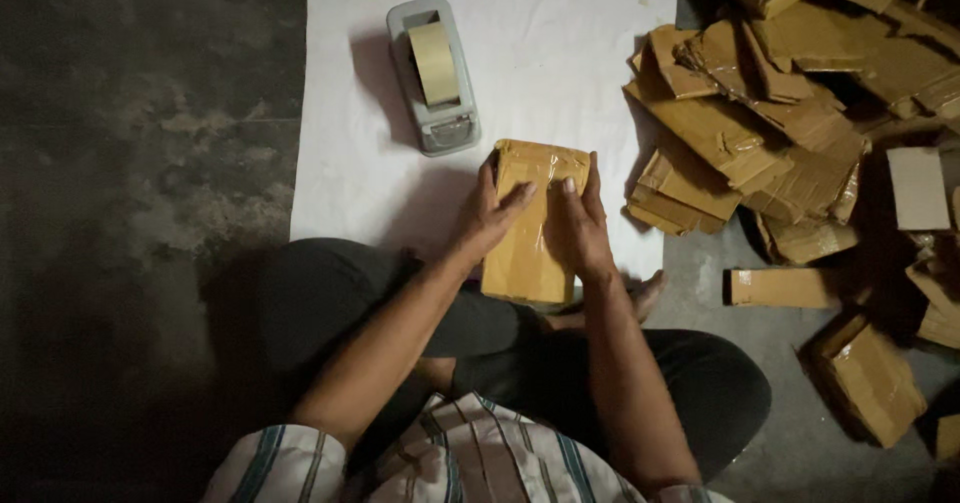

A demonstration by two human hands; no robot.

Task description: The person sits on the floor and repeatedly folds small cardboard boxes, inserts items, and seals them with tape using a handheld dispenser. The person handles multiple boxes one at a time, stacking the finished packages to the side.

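Gripped a tape-wrapped brown parcel [528, 225] between left hand [487, 213] and right hand [582, 225], fingers closed around its sides, over the near edge of a white sheet [560, 53]. Grey tape dispenser [433, 75] just beyond; heaped parcels [790, 123] at right.

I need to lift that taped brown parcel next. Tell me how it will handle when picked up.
The parcel probably stays stiff: it keeps flat, boxy edges between the left hand and right hand. Its glossy tape wrap may be slippery. Being flat, it is unlikely to roll.
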